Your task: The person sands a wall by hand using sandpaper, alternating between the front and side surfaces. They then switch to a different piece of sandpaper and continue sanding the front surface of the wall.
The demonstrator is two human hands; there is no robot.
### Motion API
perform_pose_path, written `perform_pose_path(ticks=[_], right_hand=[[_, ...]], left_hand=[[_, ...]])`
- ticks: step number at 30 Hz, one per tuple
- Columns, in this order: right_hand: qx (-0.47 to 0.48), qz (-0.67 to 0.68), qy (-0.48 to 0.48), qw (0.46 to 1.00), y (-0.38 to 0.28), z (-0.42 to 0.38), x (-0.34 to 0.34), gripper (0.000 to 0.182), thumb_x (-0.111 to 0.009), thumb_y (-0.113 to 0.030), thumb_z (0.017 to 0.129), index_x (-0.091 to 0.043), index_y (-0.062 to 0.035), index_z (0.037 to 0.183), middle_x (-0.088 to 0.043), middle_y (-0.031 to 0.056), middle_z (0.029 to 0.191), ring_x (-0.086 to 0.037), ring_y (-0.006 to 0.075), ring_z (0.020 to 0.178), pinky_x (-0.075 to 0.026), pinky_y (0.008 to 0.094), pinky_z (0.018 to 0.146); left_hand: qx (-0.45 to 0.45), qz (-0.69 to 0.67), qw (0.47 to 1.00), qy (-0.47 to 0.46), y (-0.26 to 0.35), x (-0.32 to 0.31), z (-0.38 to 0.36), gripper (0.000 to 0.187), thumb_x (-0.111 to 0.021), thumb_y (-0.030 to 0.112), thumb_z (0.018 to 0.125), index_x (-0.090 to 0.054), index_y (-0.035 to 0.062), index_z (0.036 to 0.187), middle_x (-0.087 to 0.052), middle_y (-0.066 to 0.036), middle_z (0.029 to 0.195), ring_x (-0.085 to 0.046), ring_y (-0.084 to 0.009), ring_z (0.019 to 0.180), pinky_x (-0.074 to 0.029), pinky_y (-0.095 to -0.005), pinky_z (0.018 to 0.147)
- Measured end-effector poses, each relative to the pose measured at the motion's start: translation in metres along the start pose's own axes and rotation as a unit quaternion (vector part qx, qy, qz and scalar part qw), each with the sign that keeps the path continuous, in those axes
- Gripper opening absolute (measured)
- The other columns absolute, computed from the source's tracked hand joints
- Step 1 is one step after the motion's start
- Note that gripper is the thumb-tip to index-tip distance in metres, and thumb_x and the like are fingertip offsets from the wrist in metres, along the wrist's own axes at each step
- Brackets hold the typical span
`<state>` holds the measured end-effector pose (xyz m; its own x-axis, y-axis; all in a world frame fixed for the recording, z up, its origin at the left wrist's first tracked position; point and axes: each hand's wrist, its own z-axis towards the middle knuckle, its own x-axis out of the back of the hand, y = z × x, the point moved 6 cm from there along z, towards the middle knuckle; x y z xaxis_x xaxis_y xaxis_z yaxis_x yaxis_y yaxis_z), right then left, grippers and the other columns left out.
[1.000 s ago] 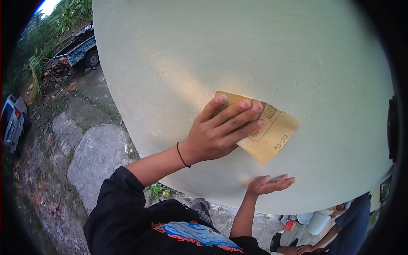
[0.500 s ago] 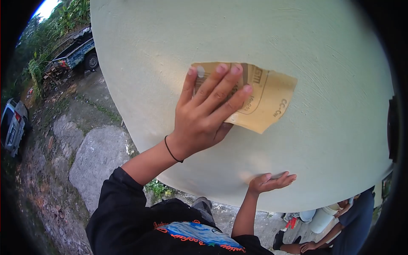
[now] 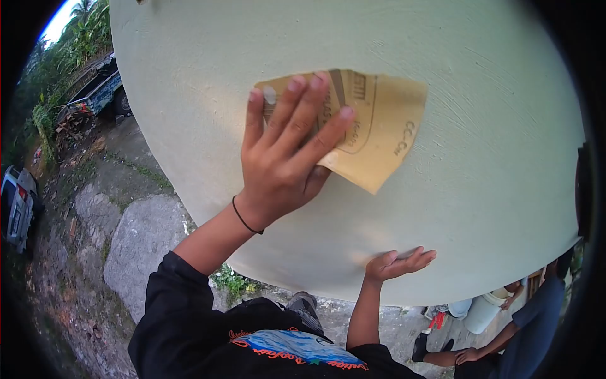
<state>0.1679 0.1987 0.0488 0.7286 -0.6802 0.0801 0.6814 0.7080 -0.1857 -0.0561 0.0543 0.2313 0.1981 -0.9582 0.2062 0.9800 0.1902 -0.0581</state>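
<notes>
Left hand open, fingers extended over the printed paper, pressing it to the pale wall. Right hand open, fingers bent slightly, by the wall's lower part. Against a second ago: left hand and paper higher up the wall; right hand much the same. Wall scored with fine scratches, paler streak left of the paper. Beyond: truck, car, rough ground; bucket near another person, lower right. Left thumb partly hidden; right palm's contact unclear; car cut off.
</notes>
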Motion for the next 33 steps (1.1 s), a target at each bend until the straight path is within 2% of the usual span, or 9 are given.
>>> perform_pose_path(ticks=[2, 4, 7, 11, 13, 18, 24, 30, 33], right_hand=[[0.009, -0.003, -0.003, 1.000, -0.001, 0.000, 0.000, 0.052, -0.033, -0.024, 0.091, -0.029, 0.0050, 0.135, -0.015, 0.0260, 0.146, -0.014, 0.0405, 0.136, -0.011, 0.0521, 0.109], [0.007, 0.000, -0.005, 1.000, 0.000, 0.000, 0.000, 0.052, -0.033, -0.024, 0.091, -0.029, 0.0048, 0.135, -0.016, 0.0260, 0.146, -0.014, 0.0404, 0.136, -0.011, 0.0522, 0.109], [0.005, 0.001, -0.002, 1.000, -0.001, 0.000, 0.001, 0.052, -0.034, -0.023, 0.091, -0.030, 0.0047, 0.135, -0.016, 0.0260, 0.146, -0.015, 0.0404, 0.136, -0.011, 0.0523, 0.109], [0.001, 0.002, 0.000, 1.000, -0.002, 0.000, 0.000, 0.052, -0.034, -0.024, 0.091, -0.030, 0.0050, 0.134, -0.017, 0.0261, 0.145, -0.015, 0.0406, 0.136, -0.011, 0.0524, 0.109], [0.002, 0.001, 0.003, 1.000, 0.000, -0.001, 0.000, 0.052, -0.035, -0.025, 0.091, -0.030, 0.0050, 0.134, -0.017, 0.0261, 0.145, -0.016, 0.0406, 0.136, -0.011, 0.0524, 0.109], [0.016, -0.003, 0.004, 1.000, -0.003, 0.001, -0.003, 0.052, -0.034, -0.025, 0.092, -0.031, 0.0052, 0.134, -0.017, 0.0261, 0.145, -0.016, 0.0403, 0.136, -0.012, 0.0525, 0.109], [0.013, -0.001, 0.004, 1.000, -0.006, 0.000, 0.000, 0.051, -0.034, -0.024, 0.091, -0.031, 0.0055, 0.133, -0.017, 0.0261, 0.145, -0.016, 0.0407, 0.135, -0.013, 0.0527, 0.109], [0.016, 0.002, -0.002, 1.000, -0.003, -0.002, -0.001, 0.052, -0.034, -0.022, 0.091, -0.029, 0.0069, 0.134, -0.017, 0.0263, 0.145, -0.015, 0.0406, 0.136, -0.016, 0.0527, 0.108], [0.017, 0.026, 0.006, 0.999, 0.000, -0.002, -0.003, 0.052, -0.034, -0.024, 0.090, -0.030, 0.0050, 0.134, -0.016, 0.0256, 0.146, -0.011, 0.0396, 0.137, -0.010, 0.0536, 0.109]], left_hand=[[0.049, 0.024, 0.988, 0.147, -0.047, 0.026, 0.038, 0.046, -0.055, 0.015, 0.080, -0.055, 0.0152, 0.126, -0.039, -0.016, 0.140, -0.031, -0.0348, 0.133, -0.015, -0.0484, 0.109], [0.166, -0.055, 0.982, 0.070, -0.096, 0.035, 0.050, 0.029, -0.046, 0.016, 0.093, -0.057, -0.0013, 0.114, -0.042, -0.019, 0.137, -0.031, -0.0371, 0.132, -0.016, -0.0438, 0.109], [0.047, -0.010, 0.978, 0.202, -0.045, 0.020, 0.042, 0.043, -0.052, 0.015, 0.083, -0.054, 0.0136, 0.126, -0.037, -0.019, 0.140, -0.029, -0.0349, 0.134, -0.015, -0.0472, 0.109], [0.076, -0.034, 0.995, -0.059, 0.023, -0.016, -0.062, 0.042, -0.045, 0.018, 0.086, -0.055, 0.0167, 0.126, -0.032, -0.021, 0.143, -0.020, -0.0334, 0.138, -0.005, -0.0465, 0.111], [0.125, 0.002, 0.992, -0.035, 0.000, -0.019, -0.100, 0.042, -0.043, 0.019, 0.085, -0.055, 0.0155, 0.126, -0.029, -0.022, 0.144, -0.017, -0.0338, 0.138, -0.003, -0.0468, 0.112], [0.101, 0.018, 0.991, 0.087, -0.049, 0.018, -0.009, 0.056, -0.049, 0.014, 0.078, -0.047, 0.0148, 0.133, -0.026, -0.018, 0.146, -0.018, -0.0354, 0.138, -0.008, -0.0470, 0.111], [0.141, -0.046, 0.974, 0.174, -0.081, 0.029, -0.012, 0.043, -0.046, 0.015, 0.091, -0.045, 0.0047, 0.133, -0.027, -0.017, 0.146, -0.019, -0.0374, 0.137, -0.009, -0.0475, 0.110], [0.317, -0.071, 0.942, -0.087, 0.006, -0.034, -0.252, 0.057, -0.037, 0.006, 0.088, -0.021, 0.0017, 0.143, -0.004, -0.027, 0.148, 0.004, -0.0440, 0.137, 0.000, -0.0518, 0.109], [0.300, -0.048, 0.953, -0.007, -0.040, -0.016, -0.208, 0.064, -0.035, 0.000, 0.078, -0.027, 0.0051, 0.142, -0.006, -0.027, 0.148, -0.001, -0.0425, 0.138, 0.000, -0.0537, 0.108]])
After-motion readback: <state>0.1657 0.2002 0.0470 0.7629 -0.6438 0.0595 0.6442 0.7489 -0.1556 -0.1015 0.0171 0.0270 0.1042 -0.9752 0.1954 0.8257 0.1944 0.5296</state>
